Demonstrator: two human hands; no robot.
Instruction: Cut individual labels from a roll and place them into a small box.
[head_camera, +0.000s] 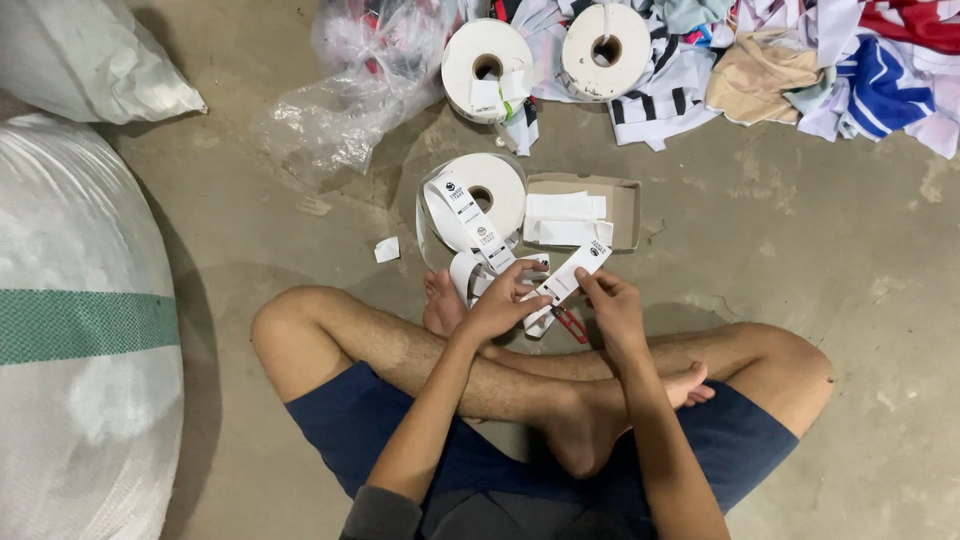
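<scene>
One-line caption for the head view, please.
Seated cross-legged on a concrete floor, left hand and right hand hold a white label strip from a roll beside red-handled scissors.

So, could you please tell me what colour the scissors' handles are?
Red, on the small scissors beneath the right hand, in the head view.
</scene>
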